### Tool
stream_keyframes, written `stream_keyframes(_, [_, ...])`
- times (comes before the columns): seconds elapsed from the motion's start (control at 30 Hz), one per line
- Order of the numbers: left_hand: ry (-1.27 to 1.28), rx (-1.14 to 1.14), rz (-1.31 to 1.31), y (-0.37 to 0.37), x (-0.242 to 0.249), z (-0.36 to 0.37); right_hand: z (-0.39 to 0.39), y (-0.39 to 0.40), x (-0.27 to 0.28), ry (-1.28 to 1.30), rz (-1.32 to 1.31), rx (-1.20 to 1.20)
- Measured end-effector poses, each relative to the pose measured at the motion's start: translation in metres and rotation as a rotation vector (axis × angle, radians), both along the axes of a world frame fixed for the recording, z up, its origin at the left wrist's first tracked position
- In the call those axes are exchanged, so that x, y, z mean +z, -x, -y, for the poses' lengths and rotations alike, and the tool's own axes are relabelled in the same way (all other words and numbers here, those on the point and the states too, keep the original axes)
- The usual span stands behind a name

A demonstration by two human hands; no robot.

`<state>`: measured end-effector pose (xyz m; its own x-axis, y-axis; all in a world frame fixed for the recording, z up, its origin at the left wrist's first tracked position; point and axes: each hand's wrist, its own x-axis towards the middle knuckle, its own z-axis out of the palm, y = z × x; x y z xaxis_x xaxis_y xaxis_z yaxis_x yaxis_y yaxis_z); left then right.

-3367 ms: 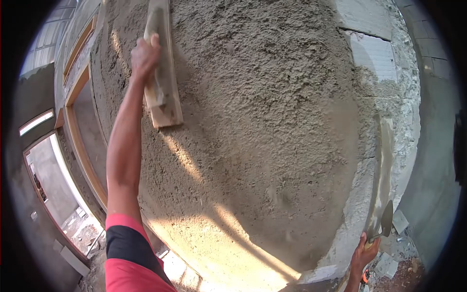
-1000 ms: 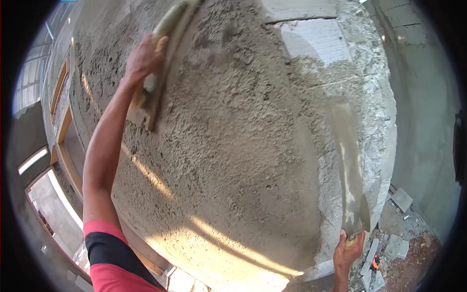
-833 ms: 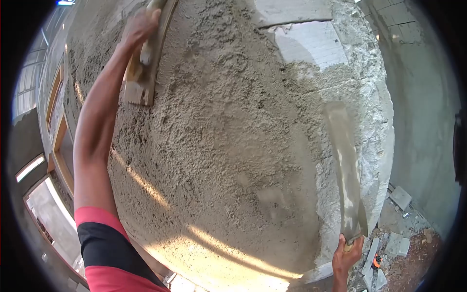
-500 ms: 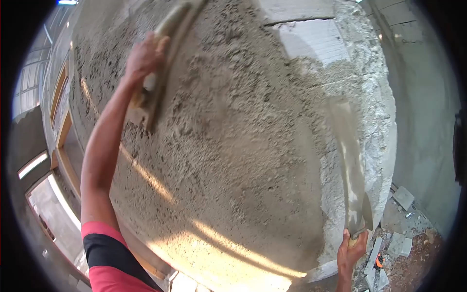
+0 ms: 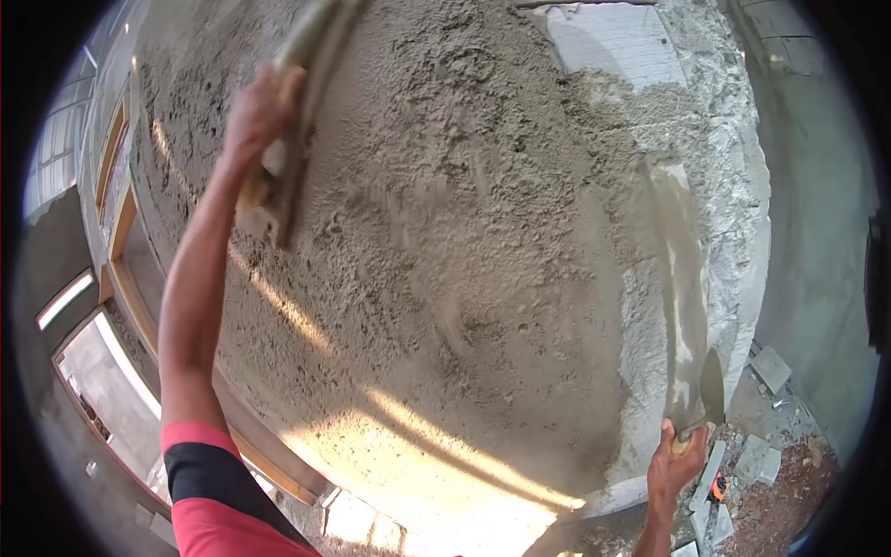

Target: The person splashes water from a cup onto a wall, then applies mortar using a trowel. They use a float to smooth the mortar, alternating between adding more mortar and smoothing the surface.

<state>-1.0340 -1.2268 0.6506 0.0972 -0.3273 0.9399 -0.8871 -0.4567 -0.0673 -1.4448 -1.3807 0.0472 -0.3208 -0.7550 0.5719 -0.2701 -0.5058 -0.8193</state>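
My left hand (image 5: 266, 110) is closed round the handle of a long float (image 5: 306, 121), its blade edge-on against the rough wet mortar on the wall (image 5: 464, 232). Lower right, my right hand (image 5: 675, 462) grips the handle of a trowel (image 5: 712, 390) together with the near end of a long, mortar-smeared board (image 5: 682, 288). That board extends upward along the right side of the mortar, beside bare whitish blocks (image 5: 617, 42).
Broken block pieces (image 5: 759, 459) and a small orange object (image 5: 718, 486) lie on the ground at lower right. A grey wall (image 5: 817, 204) stands at the right. Wooden window frames (image 5: 122, 223) are at the left.
My left hand and the float have shifted slightly left. My right hand, the trowel and the board have moved slightly right; the blocks appear higher in view.
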Motion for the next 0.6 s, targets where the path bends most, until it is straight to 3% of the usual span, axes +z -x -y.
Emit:
stream_keyframes(0.07, [0.076,0.009,0.116,-0.005,0.048,0.012,0.0,0.0,-0.001,-0.004,-0.015,0.011])
stream_keyframes(0.13, [0.091,0.019,0.317,-0.005,0.064,0.024,-0.002,-0.005,0.003,-0.021,0.008,0.019])
stream_keyframes(0.33, [-0.203,0.104,0.075,0.041,-0.15,0.021,-0.003,-0.004,0.001,-0.046,0.01,0.068])
stream_keyframes(0.4, [-0.154,0.099,0.033,0.019,-0.158,0.005,-0.002,-0.002,-0.005,-0.05,0.009,0.054])
stream_keyframes(0.43, [-0.132,0.089,0.009,0.008,-0.156,-0.005,-0.006,0.002,-0.009,-0.044,0.0,0.046])
stream_keyframes(0.5, [-0.031,0.017,-0.117,-0.006,-0.09,-0.007,-0.001,-0.003,-0.003,-0.002,0.002,0.024])
stream_keyframes(0.57, [0.056,0.028,0.054,-0.02,-0.019,0.004,0.0,-0.004,-0.003,0.019,-0.008,0.024])
stream_keyframes(0.6, [0.051,-0.01,0.173,-0.015,-0.011,0.014,0.001,-0.004,-0.004,0.003,-0.01,0.03])
